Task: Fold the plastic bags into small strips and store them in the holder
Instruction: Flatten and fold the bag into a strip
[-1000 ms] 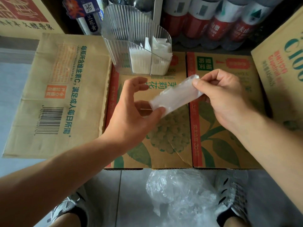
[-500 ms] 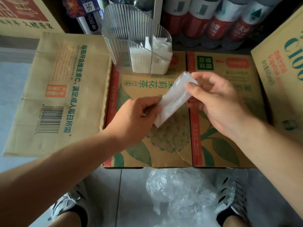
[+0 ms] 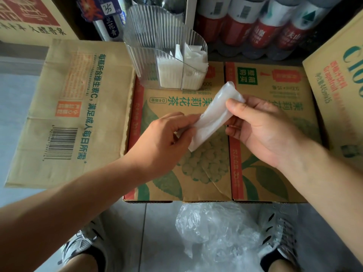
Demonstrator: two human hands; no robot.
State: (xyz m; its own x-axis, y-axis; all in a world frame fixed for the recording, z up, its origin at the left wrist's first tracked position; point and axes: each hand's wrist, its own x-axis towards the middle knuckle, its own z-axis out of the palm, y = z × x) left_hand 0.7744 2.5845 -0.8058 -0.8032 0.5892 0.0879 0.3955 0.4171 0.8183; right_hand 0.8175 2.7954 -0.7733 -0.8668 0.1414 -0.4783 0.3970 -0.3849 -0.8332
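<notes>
Strip: the folded bag strip is held in the air above the cardboard box, slanted, near the holder but not in it.
Left hand: fingers curled, pinching its lower end.
Right hand: thumb and fingers clamped on its upper part.
Risk, unfolding: the slick film probably springs open if either pinch slackens.
Risk, slotting: front compartments already hold white strips; forcing this one in may crumple it or tip the holder.
</notes>
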